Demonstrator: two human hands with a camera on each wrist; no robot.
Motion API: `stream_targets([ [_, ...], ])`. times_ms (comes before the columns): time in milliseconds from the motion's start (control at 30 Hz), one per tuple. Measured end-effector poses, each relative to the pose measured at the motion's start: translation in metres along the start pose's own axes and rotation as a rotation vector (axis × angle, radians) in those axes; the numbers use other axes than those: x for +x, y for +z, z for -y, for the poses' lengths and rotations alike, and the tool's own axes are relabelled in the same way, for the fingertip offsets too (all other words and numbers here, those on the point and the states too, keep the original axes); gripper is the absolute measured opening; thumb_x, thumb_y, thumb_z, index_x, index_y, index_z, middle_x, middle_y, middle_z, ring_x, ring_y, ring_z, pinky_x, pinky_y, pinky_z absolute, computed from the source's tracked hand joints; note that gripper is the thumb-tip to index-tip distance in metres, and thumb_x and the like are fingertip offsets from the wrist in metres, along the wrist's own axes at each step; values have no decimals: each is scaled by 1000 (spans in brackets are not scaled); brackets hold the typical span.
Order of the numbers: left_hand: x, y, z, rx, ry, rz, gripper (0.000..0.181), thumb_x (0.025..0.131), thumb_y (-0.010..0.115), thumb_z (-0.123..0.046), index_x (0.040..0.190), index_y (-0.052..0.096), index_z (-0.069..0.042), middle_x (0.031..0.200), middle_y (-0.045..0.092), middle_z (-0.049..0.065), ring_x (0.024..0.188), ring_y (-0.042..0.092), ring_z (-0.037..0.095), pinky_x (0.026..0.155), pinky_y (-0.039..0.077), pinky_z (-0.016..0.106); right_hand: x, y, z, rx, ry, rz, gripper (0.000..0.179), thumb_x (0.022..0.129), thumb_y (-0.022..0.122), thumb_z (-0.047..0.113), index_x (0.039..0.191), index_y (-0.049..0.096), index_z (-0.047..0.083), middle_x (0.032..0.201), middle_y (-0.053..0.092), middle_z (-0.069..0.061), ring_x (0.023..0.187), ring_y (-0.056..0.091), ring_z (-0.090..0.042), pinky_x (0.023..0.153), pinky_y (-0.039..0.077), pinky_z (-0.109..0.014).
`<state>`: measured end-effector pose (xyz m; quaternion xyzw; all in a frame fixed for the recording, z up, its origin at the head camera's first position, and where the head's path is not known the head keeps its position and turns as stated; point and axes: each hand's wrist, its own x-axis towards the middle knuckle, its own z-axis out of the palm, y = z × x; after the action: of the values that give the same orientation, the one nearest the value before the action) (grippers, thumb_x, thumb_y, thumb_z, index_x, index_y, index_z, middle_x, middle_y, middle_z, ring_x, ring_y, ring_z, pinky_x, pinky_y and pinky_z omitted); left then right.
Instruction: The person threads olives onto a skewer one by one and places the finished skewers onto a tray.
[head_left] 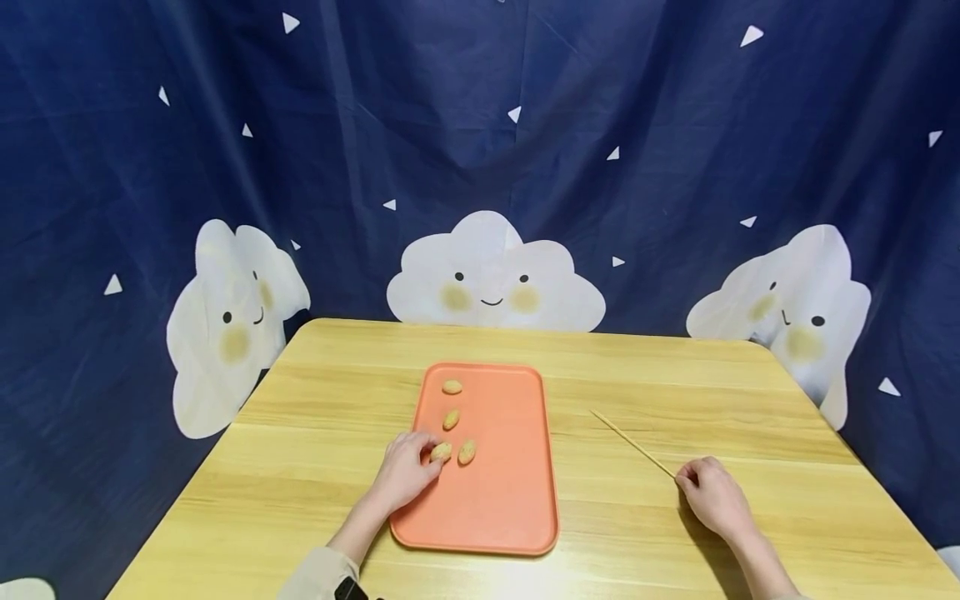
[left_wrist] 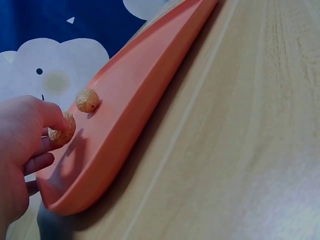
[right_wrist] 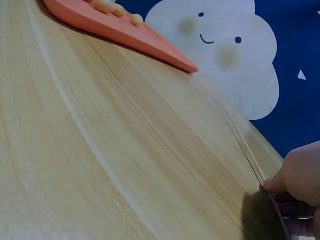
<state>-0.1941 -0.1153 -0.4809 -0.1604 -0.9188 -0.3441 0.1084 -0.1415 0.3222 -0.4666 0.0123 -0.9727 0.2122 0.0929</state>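
Note:
My left hand (head_left: 403, 473) reaches over the left edge of an orange tray (head_left: 504, 504). Its thumb and fingers pinch a tan, wrinkled oval ball (head_left: 441, 452), seen close up in the left wrist view as a rough-skinned ball (left_wrist: 64, 131). Right beside it lies a second such ball (head_left: 467, 452), and two more, an upper ball (head_left: 452, 387) and a middle ball (head_left: 451, 419), lie farther back on the tray. Right of the tray, my right hand (head_left: 714, 498) pinches the near end of a thin wooden skewer (head_left: 633, 442), which points away to the left, low over the table.
The tray stands on a light wooden table (head_left: 615, 533), left of its middle. Behind the table hangs a dark blue curtain (head_left: 450, 100) printed with white clouds and triangles. A dark band (head_left: 349, 589) shows at the left wrist.

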Motion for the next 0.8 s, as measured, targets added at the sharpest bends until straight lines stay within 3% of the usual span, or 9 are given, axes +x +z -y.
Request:
stream_targets([
  [300,1,-8,0,-59,-1,-16,22,79,71,-10,100,69,-7,98,64,4,95,55,25,86,42,45,1,-4,-1,32,-20,27,6,86,55,1,81,58,2,75,54,-5,69,51,-21,60,43,-39],
  [567,4,-19,-9,-209,-59,-14,32,82,68,-5,113,65,2,109,61,13,91,60,23,77,53,33,2,-4,2,107,-27,17,4,91,54,4,87,56,3,73,54,0,60,51,-11,57,42,-32],
  [700,6,-22,-12,-267,-81,-16,37,80,69,-3,116,62,2,100,63,9,87,61,20,76,53,30,2,-1,6,196,-72,-18,5,93,53,6,90,55,2,76,55,-2,50,50,-4,51,41,-25],
  [800,7,-23,-14,-317,-100,-10,32,81,68,-4,112,62,-2,95,63,5,83,60,16,75,52,29,2,1,10,206,-140,-68,5,92,55,5,88,56,3,76,54,-1,51,44,-1,48,37,-23],
])
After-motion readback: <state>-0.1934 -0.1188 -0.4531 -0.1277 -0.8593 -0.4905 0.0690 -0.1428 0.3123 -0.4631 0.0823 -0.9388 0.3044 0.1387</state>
